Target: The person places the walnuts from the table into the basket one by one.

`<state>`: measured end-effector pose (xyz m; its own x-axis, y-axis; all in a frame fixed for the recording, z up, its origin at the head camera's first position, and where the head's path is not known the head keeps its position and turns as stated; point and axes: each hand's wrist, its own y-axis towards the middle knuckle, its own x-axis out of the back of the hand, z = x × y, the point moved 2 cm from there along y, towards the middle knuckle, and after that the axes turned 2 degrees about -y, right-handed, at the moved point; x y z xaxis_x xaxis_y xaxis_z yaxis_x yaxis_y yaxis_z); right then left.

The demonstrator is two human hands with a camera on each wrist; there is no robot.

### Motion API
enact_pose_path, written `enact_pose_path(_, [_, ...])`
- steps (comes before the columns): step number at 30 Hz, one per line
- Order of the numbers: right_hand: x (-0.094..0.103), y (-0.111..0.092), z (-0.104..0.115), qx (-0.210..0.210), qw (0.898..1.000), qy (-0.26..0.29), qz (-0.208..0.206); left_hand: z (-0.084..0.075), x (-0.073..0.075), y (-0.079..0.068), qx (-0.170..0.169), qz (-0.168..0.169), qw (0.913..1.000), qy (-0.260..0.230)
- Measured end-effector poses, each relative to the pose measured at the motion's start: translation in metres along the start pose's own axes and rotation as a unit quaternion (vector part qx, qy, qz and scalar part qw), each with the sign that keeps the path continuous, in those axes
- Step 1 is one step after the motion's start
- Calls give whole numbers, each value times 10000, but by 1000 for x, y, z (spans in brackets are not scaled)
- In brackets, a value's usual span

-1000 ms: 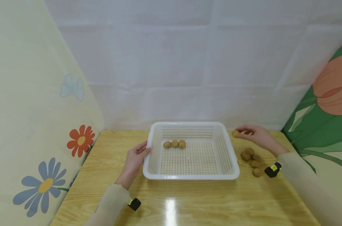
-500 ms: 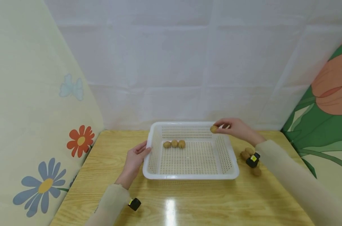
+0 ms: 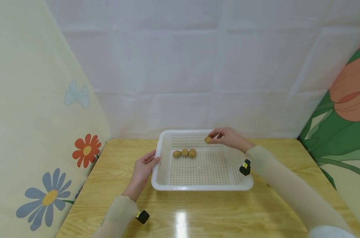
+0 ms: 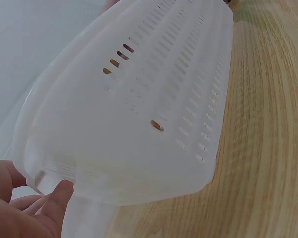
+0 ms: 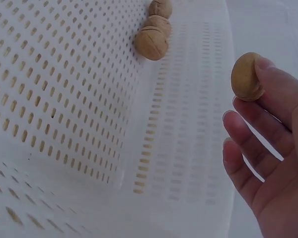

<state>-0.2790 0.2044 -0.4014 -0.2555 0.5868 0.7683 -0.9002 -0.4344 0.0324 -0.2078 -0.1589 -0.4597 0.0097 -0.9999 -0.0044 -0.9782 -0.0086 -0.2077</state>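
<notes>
While the right hand (image 5: pixel 283 144) pinches a rounded tan-brown walnut (image 5: pixel 243 79) in its shell with thumb and forefinger, the other fingers of that grip stand a little apart, slightly bent. From where I stand, the walnut is up off the bottom of a rectangular white perforated plastic basket (image 3: pixel 200 187), near the far wall and apart from the rest of its kind. At the opposite end, the left hand (image 3: pixel 142 170) grasps the basket by its left rim. Inside, three similar brown walnuts (image 3: pixel 184 152) lie side by side in a short row on the slotted bottom, along the foot of the far wall and left of the middle. Both arms wear pale cream sleeves (image 3: pixel 272 168), and below each wrist sits a small black box (image 3: pixel 142 217) with a yellow patch (image 3: pixel 245 164), its markings too small for me to read. Beneath the basket is a glossy yellowish wood-grain tabletop (image 3: pixel 215 211), backed by a creased white sheet (image 3: pixel 168 66). To the left, a cream panel (image 3: pixel 34 33) bears a red flower (image 3: pixel 87 150), a blue-grey flower (image 3: pixel 50 198) and a pale blue butterfly (image 3: pixel 76 95); to the right rises a large orange-pink tulip (image 3: pixel 353 89).
</notes>
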Motion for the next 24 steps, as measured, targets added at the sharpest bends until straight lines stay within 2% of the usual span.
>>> enact_pose_path(7, [-32, 15, -8, 23, 9992, -33, 408, -1, 0, 1, -132, -54, 9999, 58])
enact_pose_path(13, [-51, 26, -12, 234, 9961, -190, 835, 1, -1, 3, -162, -61, 9998, 94])
enact_pose_path(16, [-57, 30, -12, 398, 9953, -329, 820, 1, -1, 4, -146, -54, 9998, 88])
enact_pose_path(24, [-72, 37, -11, 241, 9950, -553, 793, 3, 1, 3, -98, -85, 9999, 47])
